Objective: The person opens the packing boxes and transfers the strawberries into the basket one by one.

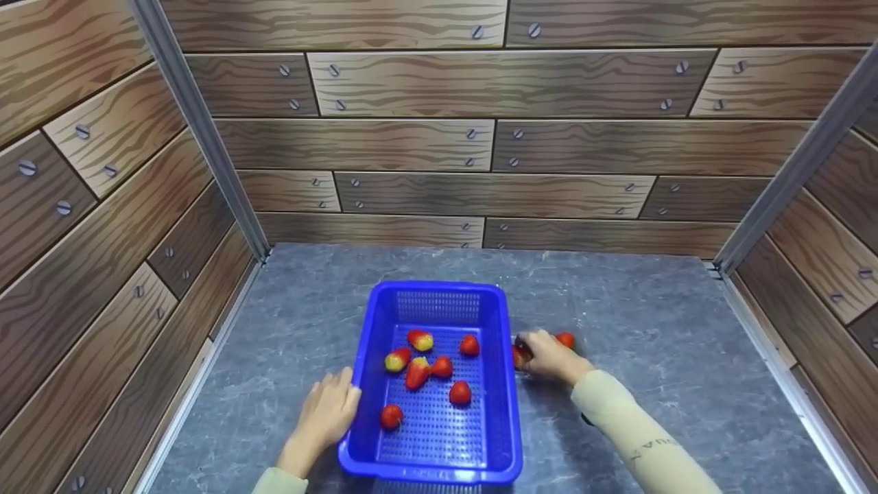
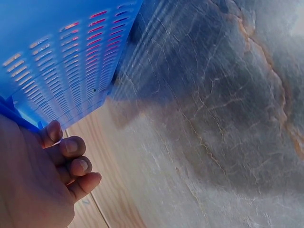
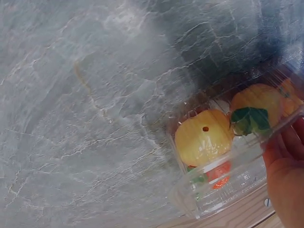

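A blue plastic basket stands upright on the table with several red and yellow strawberries scattered over its slotted bottom. My left hand holds the basket's left rim; from the left wrist view, its curled fingers show beside the slotted wall. Just right of the basket, my right hand grips the edge of a clear plastic box. Inside that box lie yellowish fruits with some red and a green leaf, seen through the plastic. My right fingertips are partly hidden.
The grey marbled tabletop runs under the basket and the box. Wood-patterned walls enclose it at the back and on both sides, with metal posts at the corners.
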